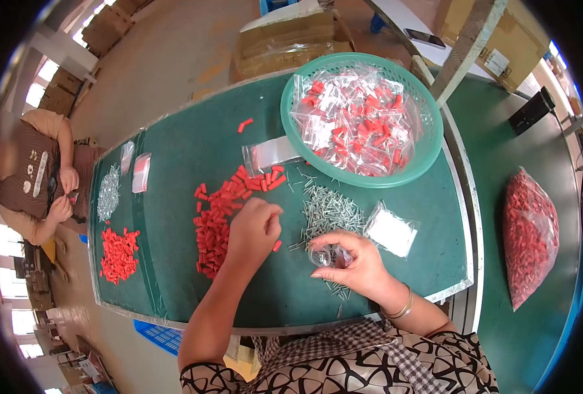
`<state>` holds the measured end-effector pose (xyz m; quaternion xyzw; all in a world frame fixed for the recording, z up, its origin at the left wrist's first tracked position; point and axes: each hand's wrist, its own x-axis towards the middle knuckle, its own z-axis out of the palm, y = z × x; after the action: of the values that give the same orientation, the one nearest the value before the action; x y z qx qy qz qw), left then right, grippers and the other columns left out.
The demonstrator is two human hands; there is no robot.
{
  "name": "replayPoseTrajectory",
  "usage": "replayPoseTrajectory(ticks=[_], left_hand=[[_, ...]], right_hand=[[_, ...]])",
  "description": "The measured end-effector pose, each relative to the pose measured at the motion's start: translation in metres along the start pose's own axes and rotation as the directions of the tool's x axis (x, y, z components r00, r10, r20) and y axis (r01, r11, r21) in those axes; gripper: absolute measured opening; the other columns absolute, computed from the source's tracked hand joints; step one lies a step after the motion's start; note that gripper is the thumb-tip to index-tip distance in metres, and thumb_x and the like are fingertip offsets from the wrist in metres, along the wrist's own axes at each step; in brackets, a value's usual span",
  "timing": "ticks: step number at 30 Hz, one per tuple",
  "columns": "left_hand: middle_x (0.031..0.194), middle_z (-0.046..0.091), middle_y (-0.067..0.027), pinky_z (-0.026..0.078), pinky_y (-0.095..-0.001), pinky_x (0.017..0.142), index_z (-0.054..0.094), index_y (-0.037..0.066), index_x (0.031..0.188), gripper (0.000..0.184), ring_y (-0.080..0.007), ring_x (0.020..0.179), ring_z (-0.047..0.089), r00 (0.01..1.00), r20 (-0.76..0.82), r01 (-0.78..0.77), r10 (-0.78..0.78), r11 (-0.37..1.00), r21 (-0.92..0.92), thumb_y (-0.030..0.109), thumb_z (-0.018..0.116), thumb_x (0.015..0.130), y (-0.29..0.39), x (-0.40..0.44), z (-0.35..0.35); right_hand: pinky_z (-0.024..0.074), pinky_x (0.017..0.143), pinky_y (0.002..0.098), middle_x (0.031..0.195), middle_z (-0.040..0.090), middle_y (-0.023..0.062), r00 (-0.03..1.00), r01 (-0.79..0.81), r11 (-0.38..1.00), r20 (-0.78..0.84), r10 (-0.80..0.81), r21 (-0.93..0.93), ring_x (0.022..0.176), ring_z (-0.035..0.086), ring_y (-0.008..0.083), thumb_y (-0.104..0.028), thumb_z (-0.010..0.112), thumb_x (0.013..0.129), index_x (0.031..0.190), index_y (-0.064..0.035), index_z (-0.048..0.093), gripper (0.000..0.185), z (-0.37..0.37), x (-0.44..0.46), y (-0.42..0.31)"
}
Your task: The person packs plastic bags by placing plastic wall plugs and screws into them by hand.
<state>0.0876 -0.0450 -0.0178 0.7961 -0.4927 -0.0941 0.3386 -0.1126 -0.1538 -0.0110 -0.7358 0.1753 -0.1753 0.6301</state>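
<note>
My left hand is over the right side of a pile of short red plastic pieces, its fingers curled inward. Whatever it may hold is hidden by the hand. My right hand is closed around a small clear plastic bag, held above the near end of a pile of silver screws. What is inside that bag is hard to make out. Just right of the screws lies a stack of flat clear bags with white on them.
A green basket of filled bags stands at the back right, beside a flat bag. Across the table, a co-worker sits near more red pieces and screws. A large red-filled sack lies right.
</note>
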Motion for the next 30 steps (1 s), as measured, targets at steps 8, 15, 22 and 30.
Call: replayPoseTrajectory(ticks=[8, 15, 22, 30], left_hand=[[0.089, 0.060, -0.0098, 0.051, -0.0382, 0.066, 0.065, 0.004, 0.094, 0.018, -0.0298, 0.076, 0.061, 0.995, 0.012, -0.096, 0.096, 0.977, 0.191, 0.001, 0.068, 0.076, 0.001, -0.042, 0.004], [0.095, 0.055, -0.0094, 0.052, -0.0375, 0.068, 0.060, 0.004, 0.102, 0.026, -0.0278, 0.087, 0.059, 0.969, 0.157, -0.242, 0.193, 0.879, 0.411, 0.005, 0.060, 0.076, 0.007, -0.064, 0.002], [0.092, 0.057, -0.0092, 0.052, -0.0395, 0.068, 0.061, 0.007, 0.103, 0.025, -0.0291, 0.086, 0.061, 0.994, -0.035, -0.095, 0.106, 0.965, 0.243, 0.009, 0.065, 0.078, -0.001, -0.079, 0.005], [0.088, 0.058, -0.0099, 0.052, -0.0402, 0.069, 0.061, 0.006, 0.101, 0.022, -0.0307, 0.082, 0.061, 0.993, 0.086, -0.100, 0.076, 0.938, 0.332, 0.008, 0.067, 0.080, 0.010, -0.071, 0.010]], right_hand=[[0.0502, 0.076, 0.0267, 0.104, 0.068, 0.0066, 0.993, 0.121, 0.992, -0.002, -0.121, -0.025, 0.092, 0.064, 0.0154, -0.012, 0.087, 0.065, 0.107, -0.0055, 0.065, 0.048, 0.005, 0.001, 0.008], [0.0482, 0.067, 0.0241, 0.103, 0.068, 0.0037, 0.996, 0.089, 0.996, -0.008, -0.089, 0.001, 0.086, 0.062, 0.0114, -0.013, 0.087, 0.066, 0.107, -0.0066, 0.066, 0.047, 0.005, 0.001, 0.008], [0.0449, 0.058, 0.0218, 0.103, 0.068, 0.0025, 0.989, 0.149, 0.989, -0.014, -0.150, -0.022, 0.078, 0.059, 0.0072, -0.014, 0.087, 0.066, 0.108, -0.0076, 0.066, 0.047, 0.008, 0.002, 0.012], [0.0406, 0.051, 0.0204, 0.103, 0.068, 0.0014, 0.997, 0.074, 0.997, 0.014, -0.074, -0.011, 0.065, 0.052, 0.0039, -0.013, 0.087, 0.066, 0.108, -0.0084, 0.065, 0.048, 0.008, -0.002, 0.008]])
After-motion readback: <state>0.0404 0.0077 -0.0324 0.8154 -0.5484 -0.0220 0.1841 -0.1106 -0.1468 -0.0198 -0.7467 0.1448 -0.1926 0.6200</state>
